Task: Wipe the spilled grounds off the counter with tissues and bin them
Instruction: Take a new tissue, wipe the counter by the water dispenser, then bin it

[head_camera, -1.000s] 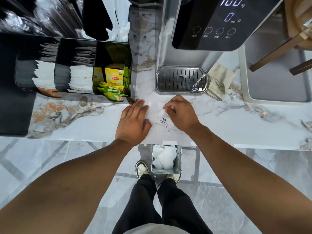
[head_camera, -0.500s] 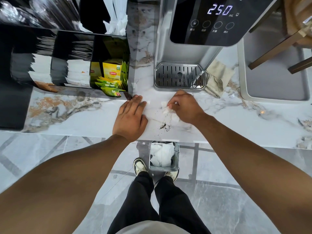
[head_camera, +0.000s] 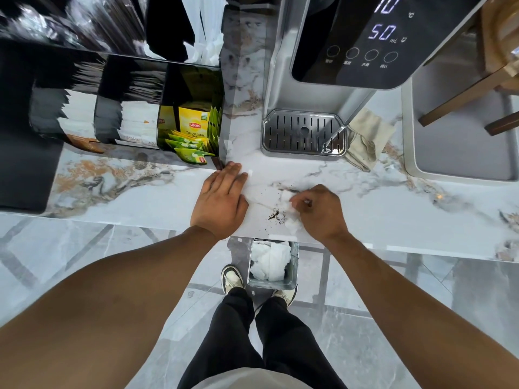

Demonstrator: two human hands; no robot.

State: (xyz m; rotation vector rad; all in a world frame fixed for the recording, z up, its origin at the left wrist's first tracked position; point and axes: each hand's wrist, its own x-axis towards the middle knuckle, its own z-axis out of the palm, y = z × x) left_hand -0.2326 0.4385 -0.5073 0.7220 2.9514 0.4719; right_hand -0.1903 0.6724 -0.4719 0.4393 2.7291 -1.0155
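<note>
Marble worktop [head_camera: 393, 209] carries one dispenser [head_camera: 331, 80], one rack [head_camera: 112, 108] and one cloth [head_camera: 365, 138]. One bin [head_camera: 292, 276] stands on the floor below. Left hand [head_camera: 222, 197] lies flat, grasping nothing. Right hand [head_camera: 320, 211], clenched on one tissue [head_camera: 290, 217], has moved nearer the edge; grounds [head_camera: 276, 214] now lie beside it.
</note>
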